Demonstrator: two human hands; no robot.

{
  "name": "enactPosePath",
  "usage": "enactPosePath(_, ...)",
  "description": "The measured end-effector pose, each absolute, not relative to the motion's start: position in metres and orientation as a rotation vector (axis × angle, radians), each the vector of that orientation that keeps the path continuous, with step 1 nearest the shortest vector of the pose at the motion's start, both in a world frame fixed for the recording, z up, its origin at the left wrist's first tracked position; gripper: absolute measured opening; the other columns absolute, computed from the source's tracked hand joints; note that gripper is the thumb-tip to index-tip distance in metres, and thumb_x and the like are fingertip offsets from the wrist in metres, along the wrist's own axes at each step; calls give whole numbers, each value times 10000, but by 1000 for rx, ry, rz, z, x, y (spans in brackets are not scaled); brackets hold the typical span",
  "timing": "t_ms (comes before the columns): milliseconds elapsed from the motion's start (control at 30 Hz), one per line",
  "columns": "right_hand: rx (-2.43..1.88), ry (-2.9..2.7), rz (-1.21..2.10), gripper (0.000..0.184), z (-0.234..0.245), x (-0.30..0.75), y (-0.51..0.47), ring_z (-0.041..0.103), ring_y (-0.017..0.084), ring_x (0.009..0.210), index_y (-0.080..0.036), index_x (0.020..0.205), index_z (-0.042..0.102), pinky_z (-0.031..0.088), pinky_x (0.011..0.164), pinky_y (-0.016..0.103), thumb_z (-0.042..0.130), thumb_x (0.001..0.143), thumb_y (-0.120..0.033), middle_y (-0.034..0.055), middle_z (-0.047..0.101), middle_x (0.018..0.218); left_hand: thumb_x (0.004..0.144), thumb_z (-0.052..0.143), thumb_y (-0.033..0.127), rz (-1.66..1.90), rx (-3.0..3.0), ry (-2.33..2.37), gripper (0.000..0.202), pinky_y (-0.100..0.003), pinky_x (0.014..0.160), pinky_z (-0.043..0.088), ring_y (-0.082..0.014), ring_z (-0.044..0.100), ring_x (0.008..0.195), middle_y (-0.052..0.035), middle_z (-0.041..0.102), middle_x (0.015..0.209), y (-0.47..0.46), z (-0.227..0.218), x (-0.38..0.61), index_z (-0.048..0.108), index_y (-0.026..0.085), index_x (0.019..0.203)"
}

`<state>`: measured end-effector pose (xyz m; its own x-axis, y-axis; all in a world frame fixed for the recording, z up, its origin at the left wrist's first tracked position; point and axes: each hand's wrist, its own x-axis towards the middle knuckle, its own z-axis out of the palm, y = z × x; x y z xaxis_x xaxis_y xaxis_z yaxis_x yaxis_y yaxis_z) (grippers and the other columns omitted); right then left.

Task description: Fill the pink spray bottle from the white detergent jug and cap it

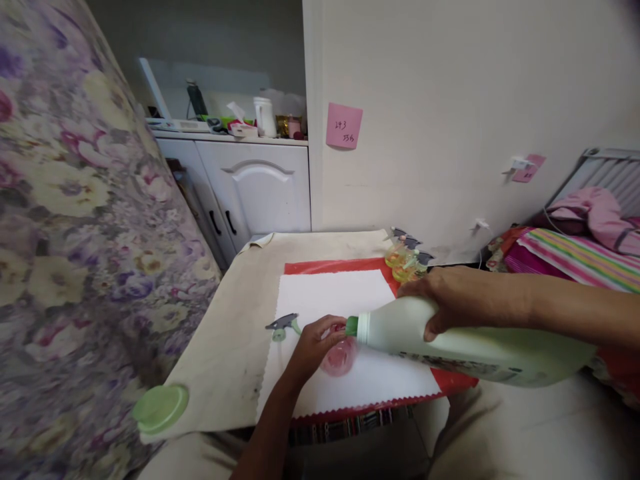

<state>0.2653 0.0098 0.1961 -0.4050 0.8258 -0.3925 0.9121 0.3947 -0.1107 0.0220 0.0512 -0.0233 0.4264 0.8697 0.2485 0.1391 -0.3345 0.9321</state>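
Observation:
My right hand (440,297) grips a large pale green detergent jug (480,350), tipped onto its side. The jug's dark green spout (352,326) points left, at the neck of a small pink spray bottle (339,359). Fingers of my left hand (317,340) are closed round that neck, and the bottle stands on a white sheet (340,290). Whether liquid is flowing cannot be made out. Left of the bottle lies a grey and green spray trigger head (284,325). A green cap (161,407) rests at the table's near left corner.
Yellow spray bottles (403,265) with trigger heads stand at the table's far right corner. The white sheet lies over a red mat (330,265) on the beige tabletop (235,320). A floral curtain (90,220) hangs left; a white cabinet (267,187) stands behind.

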Motion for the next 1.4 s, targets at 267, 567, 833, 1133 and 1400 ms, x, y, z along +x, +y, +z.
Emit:
enactPosePath(267, 1531, 2381, -415, 380, 196, 265, 9, 651, 254, 824, -228, 1028, 666, 454, 680, 322, 733, 660, -293, 55, 720, 901, 830, 628, 301, 985, 1758, 883, 184, -311, 848, 459, -207, 634, 927, -38, 712, 962, 51, -25, 22, 703, 204, 967)
enactPosePath(567, 1499, 2414, -402, 403, 194, 267, 12, 659, 267, 830, -218, 1044, 664, 465, 682, 332, 742, 657, -299, 68, 728, 915, 833, 628, 302, 980, 1766, 877, 179, -307, 854, 455, -204, 637, 940, -36, 710, 972, 53, -25, 22, 698, 206, 969)
enactPosePath(833, 1513, 2402, -400, 424, 193, 266, 11, 660, 262, 832, -231, 1066, 668, 465, 679, 327, 742, 653, -296, 66, 732, 919, 836, 624, 303, 972, 1773, 884, 185, -315, 852, 456, -208, 638, 940, -38, 712, 977, 53, -24, 22, 698, 207, 976)
enactPosePath(1133, 1521, 2394, -421, 415, 192, 266, 13, 658, 253, 818, -240, 1050, 675, 462, 663, 311, 748, 646, -299, 55, 731, 904, 836, 624, 312, 972, 1772, 885, 180, -322, 843, 462, -208, 637, 930, -35, 710, 970, 53, -24, 22, 696, 213, 968)
enactPosePath(1400, 1507, 2404, -405, 443, 192, 268, 13, 662, 266, 833, -240, 1078, 665, 463, 683, 329, 745, 649, -311, 65, 732, 918, 835, 624, 306, 972, 1778, 881, 175, -316, 845, 461, -205, 638, 931, -29, 711, 968, 54, -24, 22, 699, 220, 968)
